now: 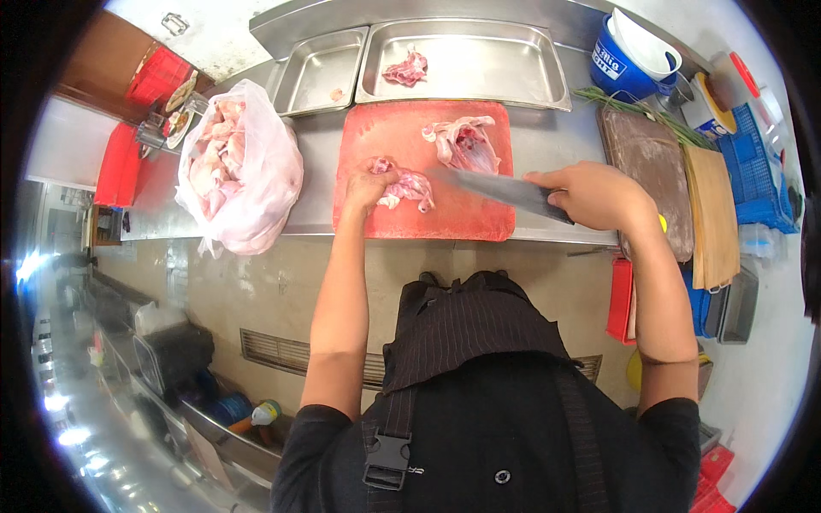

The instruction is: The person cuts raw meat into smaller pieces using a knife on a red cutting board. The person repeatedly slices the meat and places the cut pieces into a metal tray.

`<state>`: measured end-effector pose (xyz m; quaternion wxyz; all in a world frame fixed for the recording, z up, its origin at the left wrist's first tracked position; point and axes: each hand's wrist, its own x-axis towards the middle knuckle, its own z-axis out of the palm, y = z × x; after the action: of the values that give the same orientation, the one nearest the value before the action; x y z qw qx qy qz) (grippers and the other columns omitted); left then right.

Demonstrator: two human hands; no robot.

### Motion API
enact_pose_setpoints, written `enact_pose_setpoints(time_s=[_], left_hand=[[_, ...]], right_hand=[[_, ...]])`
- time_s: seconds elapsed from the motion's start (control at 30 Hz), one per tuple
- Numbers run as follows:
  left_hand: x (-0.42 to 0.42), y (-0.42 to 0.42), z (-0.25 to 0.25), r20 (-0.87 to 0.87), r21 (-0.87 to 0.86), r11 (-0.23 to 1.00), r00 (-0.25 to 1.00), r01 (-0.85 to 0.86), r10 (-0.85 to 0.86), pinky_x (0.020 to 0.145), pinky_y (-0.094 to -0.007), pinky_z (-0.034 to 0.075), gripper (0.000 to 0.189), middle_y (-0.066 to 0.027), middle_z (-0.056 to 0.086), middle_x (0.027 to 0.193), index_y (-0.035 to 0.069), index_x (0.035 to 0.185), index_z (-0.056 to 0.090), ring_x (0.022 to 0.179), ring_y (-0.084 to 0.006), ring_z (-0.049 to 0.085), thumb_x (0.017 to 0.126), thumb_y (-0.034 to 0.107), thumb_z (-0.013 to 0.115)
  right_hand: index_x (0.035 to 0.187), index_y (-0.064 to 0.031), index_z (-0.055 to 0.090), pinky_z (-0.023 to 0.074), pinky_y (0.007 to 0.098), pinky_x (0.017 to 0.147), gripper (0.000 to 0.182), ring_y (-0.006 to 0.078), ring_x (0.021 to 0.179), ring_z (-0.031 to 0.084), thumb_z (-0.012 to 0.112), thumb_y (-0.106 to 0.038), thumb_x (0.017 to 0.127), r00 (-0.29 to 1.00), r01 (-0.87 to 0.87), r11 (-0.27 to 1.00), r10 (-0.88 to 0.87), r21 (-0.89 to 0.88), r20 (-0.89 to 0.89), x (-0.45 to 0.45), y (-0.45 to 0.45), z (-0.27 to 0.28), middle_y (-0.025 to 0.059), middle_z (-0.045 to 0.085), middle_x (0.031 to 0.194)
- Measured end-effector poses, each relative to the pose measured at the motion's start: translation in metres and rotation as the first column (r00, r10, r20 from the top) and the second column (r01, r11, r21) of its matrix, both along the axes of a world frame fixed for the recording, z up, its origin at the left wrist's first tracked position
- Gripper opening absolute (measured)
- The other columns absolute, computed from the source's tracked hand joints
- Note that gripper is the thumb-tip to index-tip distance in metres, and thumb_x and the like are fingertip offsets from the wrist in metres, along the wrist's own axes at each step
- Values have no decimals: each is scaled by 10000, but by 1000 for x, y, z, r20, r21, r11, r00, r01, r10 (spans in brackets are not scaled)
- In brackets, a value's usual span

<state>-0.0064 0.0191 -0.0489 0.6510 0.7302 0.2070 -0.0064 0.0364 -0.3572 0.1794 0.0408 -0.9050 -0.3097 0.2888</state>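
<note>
A red cutting board (385, 218) lies on the steel counter in front of me. My left hand (369, 185) grips one end of a raw chicken piece (410, 186) on the board's near left part. In my right hand (587, 195) is a broad-bladed kitchen knife (500, 188), its blade pointing left over the board with the tip just right of that piece. Behind the blade rests a larger piece of raw chicken carcass (467, 142), its hollow inside facing up. The blade looks slightly blurred and hides part of the board.
Left of the board stands a plastic bag (269, 173) full of raw chicken. Behind are a large steel pan (474, 64) holding a piece of chicken and a smaller pan (321, 64). To the right are a brown board (644, 167), a wooden board (712, 211) and a blue bucket (609, 64).
</note>
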Motion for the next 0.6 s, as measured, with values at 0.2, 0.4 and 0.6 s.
enact_pose_setpoints(time_s=[0.2, 0.4, 0.6], left_hand=[[16, -25, 37, -296, 214, 927, 925, 306, -237, 696, -294, 557, 338, -62, 728, 930, 52, 1108, 727, 791, -128, 670, 819, 166, 860], [-16, -17, -42, -59, 179, 979, 992, -100, 112, 756, -358, 581, 440, -120, 740, 955, 29, 1174, 696, 843, -225, 712, 821, 250, 837], [-8, -37, -44, -8, 392, 900, 978, -189, 208, 783, -426, 574, 325, -174, 751, 848, 7, 1082, 721, 837, -331, 739, 848, 228, 765]], right_hand=[[1449, -48, 519, 514, 500, 844, 551, 429, 930, 675, 665, -174, 933, 985, -85, 730, -40, 678, 167, -1, 24, -48, 208, 721, 1085], [1235, -4, 515, 500, 457, 756, 352, 441, 844, 650, 632, -236, 998, 965, 243, 729, -249, 640, -82, -36, 53, -156, 254, 656, 917], [1195, 2, 524, 485, 514, 707, 323, 492, 839, 659, 609, -263, 1031, 965, 180, 489, -254, 854, -58, -52, 93, -164, 291, 661, 926]])
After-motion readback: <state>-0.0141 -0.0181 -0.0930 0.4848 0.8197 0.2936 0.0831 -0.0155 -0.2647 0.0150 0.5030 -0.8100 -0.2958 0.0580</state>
